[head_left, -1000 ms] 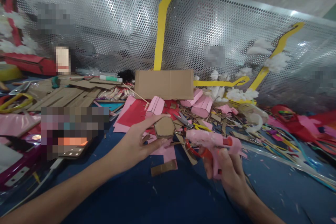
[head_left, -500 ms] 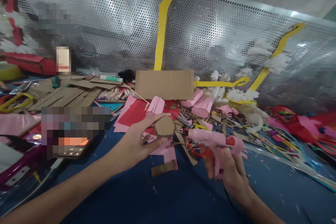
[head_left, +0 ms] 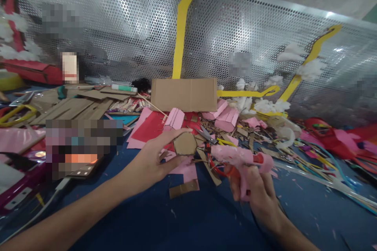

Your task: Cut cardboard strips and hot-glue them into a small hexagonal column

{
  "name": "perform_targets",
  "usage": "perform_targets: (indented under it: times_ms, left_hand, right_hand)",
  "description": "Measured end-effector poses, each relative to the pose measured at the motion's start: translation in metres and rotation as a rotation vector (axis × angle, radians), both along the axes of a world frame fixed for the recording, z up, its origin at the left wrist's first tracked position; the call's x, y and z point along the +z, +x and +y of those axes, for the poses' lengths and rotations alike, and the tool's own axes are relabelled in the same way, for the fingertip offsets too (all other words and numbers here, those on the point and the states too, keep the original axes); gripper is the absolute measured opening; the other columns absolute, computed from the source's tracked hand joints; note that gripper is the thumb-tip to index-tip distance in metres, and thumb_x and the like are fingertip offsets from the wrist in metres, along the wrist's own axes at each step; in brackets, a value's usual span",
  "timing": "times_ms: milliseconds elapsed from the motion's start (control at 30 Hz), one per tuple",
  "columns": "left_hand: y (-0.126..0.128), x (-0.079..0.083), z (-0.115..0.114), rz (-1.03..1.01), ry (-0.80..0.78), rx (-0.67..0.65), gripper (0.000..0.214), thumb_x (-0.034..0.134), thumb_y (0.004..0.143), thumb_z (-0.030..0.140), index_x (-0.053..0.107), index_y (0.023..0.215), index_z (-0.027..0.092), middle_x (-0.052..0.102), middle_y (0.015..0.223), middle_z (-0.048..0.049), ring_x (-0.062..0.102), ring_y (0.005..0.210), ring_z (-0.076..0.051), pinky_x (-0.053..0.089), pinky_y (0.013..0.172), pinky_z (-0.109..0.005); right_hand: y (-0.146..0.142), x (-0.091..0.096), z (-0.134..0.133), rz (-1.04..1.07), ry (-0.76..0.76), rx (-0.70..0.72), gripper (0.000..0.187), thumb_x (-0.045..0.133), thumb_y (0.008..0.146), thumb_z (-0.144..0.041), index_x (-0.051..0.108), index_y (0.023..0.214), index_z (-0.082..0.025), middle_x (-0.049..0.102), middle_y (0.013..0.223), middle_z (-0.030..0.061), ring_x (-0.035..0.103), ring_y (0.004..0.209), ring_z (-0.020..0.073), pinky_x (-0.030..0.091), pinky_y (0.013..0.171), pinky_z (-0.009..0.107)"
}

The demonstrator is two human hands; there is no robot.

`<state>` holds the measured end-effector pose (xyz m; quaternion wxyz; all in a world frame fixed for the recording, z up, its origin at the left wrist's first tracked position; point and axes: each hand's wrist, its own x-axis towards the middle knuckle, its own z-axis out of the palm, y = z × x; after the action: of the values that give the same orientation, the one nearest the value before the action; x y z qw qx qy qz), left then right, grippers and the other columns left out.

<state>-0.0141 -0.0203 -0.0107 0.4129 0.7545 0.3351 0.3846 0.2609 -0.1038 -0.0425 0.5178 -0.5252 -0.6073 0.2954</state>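
Observation:
My left hand (head_left: 159, 155) grips a small hexagonal cardboard piece (head_left: 185, 144) between thumb and fingers, its flat face turned toward me. Wrapped round the handle of a pink hot glue gun (head_left: 232, 153) is my right hand (head_left: 260, 188). The gun's nozzle points left, close to the cardboard's right edge; whether they touch I cannot tell. Behind the hands lie scissors (head_left: 207, 135), partly hidden by the gun, and a pink folded paper box (head_left: 174, 119). A cardboard strip (head_left: 184, 189) and pink paper (head_left: 191, 172) lie below the hexagon on the blue table.
A cardboard box (head_left: 184, 95) with a tall yellow strip (head_left: 181, 35) stands against the perforated metal panel (head_left: 132, 15). More pink boxes (head_left: 228, 119) and cardboard scraps sit to the right. A phone (head_left: 79, 170) with a white cable lies at left, beside stacked cardboard strips (head_left: 70, 110).
The glue gun's nozzle has drawn back very slightly from the cardboard's edge. Both hands otherwise keep nearly the same place and grip.

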Motion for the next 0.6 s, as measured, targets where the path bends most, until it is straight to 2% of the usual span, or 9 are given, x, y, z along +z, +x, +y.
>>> perform_targets:
  times_ms: [167,367,467,600]
  left_hand:
    - [-0.001,-0.001,0.0,0.003,0.037,-0.008,0.048,0.068,0.098,0.039,0.057,0.144,0.033,0.071,0.13,-0.0046,0.066,0.118,-0.026,0.058,0.094,-0.035]
    - [-0.002,0.003,0.0,0.026,0.055,-0.004,0.051,0.069,0.098,0.038,0.055,0.146,0.032,0.071,0.131,-0.0043,0.067,0.116,-0.026,0.058,0.092,-0.033]
    - [-0.003,0.005,0.0,0.016,0.051,-0.011,0.051,0.068,0.098,0.032,0.055,0.147,0.032,0.07,0.135,-0.0048,0.066,0.123,-0.027,0.06,0.093,-0.033]
    - [-0.003,0.005,0.0,0.016,0.052,-0.014,0.051,0.066,0.099,0.03,0.054,0.148,0.035,0.07,0.134,-0.0024,0.065,0.123,-0.026,0.06,0.092,-0.032]
  right_hand:
    - [0.004,-0.007,0.002,-0.007,0.011,0.014,0.055,0.041,0.107,-0.063,0.074,0.094,-0.021,0.062,0.05,-0.0005,0.053,0.04,0.0159,0.044,0.04,0.026]
    - [0.002,0.0,0.003,-0.035,0.011,0.013,0.065,0.038,0.106,-0.066,0.073,0.076,-0.02,0.062,0.047,0.0016,0.055,0.04,0.0157,0.044,0.04,0.026]
    - [-0.001,0.004,0.002,-0.008,0.037,0.024,0.064,0.038,0.105,-0.068,0.074,0.082,-0.02,0.061,0.047,0.0011,0.054,0.039,0.0157,0.043,0.04,0.026]
    - [-0.004,0.008,-0.001,0.007,-0.015,-0.012,0.064,0.038,0.104,-0.071,0.073,0.09,-0.02,0.06,0.049,-0.0001,0.053,0.041,0.0164,0.045,0.042,0.027]
